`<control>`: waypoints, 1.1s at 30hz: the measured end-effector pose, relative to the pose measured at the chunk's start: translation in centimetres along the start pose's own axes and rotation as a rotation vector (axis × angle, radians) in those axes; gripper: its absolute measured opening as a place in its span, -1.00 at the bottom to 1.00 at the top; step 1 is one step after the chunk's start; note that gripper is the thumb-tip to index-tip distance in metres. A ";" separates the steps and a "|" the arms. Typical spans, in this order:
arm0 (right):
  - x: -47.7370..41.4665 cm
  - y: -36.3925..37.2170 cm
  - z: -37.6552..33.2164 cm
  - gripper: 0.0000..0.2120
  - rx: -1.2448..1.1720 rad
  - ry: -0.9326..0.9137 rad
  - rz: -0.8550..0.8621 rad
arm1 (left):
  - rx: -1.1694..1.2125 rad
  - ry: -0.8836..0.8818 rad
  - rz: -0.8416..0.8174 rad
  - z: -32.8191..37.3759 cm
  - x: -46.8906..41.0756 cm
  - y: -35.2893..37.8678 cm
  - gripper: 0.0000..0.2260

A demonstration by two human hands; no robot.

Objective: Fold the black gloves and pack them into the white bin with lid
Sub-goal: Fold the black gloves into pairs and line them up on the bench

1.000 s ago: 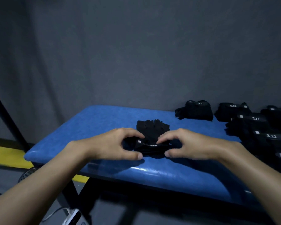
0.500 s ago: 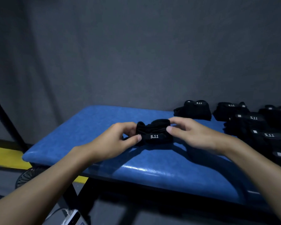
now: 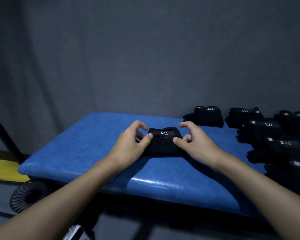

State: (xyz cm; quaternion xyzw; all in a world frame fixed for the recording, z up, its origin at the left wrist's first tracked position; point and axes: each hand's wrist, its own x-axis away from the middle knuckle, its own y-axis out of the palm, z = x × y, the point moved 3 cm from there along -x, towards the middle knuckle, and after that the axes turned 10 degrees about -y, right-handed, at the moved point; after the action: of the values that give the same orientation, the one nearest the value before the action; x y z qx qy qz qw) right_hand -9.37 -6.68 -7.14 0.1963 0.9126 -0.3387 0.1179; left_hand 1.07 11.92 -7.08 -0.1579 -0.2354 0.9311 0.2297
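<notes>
Step in hand, by my reading: finishing the fold on one pair and settling it before packing.

Folded glove bundle [image 3: 164, 144] lies flat at mid tabletop [image 3: 87, 144], strap with the 5.11 label [image 3: 164, 133] across its far top edge; compact, roughly square, nothing trailing that I can see.

Left hand [image 3: 130, 144] at the bundle's left end, thumb tip pressed down on the top near the strap; index finger hooked up and clear of the cloth; lower fingers [image 3: 140, 136] curled close against the bundle's end. Right hand [image 3: 196, 144] mirrors it at the right end: thumb tip pressed on the top, index arched clear, lower fingers [image 3: 187, 138] curled beside the edge. Cannot tell for either hand whether those lower fingers pinch the cloth against the thumb or only lie next to it.

To do it well: keep both thumbs bearing down evenly so the layers stay stacked; seat the strap flat before letting go; lift from both ends together, since soft fabric probably springs open if only one side is taken.

Other folded gloves [image 3: 274, 135] sit in rows at the right of the tabletop, well apart from this one; white bin not in view, so packing looks not yet begun for this pair.

Small fan [image 3: 29, 194] on the floor below the left corner.
</notes>
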 end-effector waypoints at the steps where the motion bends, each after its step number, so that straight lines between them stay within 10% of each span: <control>1: -0.1 0.1 0.2 -0.59 0.020 0.000 0.029 | -0.028 0.011 0.007 0.3 0.1 0.0 -0.90; 14: 0.8 -1.3 -0.4 -0.32 0.259 -0.084 -0.023 | -0.114 0.128 -0.149 0.4 -0.3 1.2 -0.75; 33: 2.3 -9.1 2.7 -0.62 1.125 0.008 0.099 | -0.158 0.186 -0.156 5.3 -5.2 12.3 -0.74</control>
State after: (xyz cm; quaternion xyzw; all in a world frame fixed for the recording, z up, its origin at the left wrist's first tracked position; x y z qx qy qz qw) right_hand -15.20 -14.15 -4.71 0.2727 0.5816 -0.7663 0.0076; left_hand -1.01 -2.24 -7.99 -0.2422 -0.2971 0.8704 0.3089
